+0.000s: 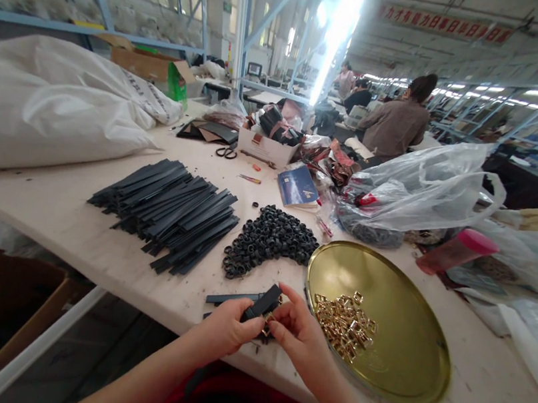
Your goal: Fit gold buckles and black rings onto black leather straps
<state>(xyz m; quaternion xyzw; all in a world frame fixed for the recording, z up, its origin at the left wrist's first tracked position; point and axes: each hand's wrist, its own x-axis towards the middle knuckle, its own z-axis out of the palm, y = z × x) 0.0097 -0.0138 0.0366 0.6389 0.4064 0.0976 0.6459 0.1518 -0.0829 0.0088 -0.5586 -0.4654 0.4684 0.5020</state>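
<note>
My left hand (236, 323) is closed round a dark strap (264, 302), whose flat end sticks up between my two hands. The fingers of my right hand (298, 327) pinch a small gold buckle (268, 322) against the strap; my fingers partly cover it. Under and behind my left hand, a few more dark strips (229, 296) lie at the table edge. Just beyond my hands sits a heap of small black loops (273, 239). To the right, a round gold tray (409, 344) carries a pile of gold buckles (346, 324).
Many dark strips (166, 210) lie stacked on the left of the table (135, 282). Behind are a white sack (50, 108), scissors (226, 152), a box (264, 149) and a blue booklet (297, 185). Plastic bags (417, 190) and a pink-lidded bottle (458, 251) stand right; a co-worker (399, 123) sits beyond.
</note>
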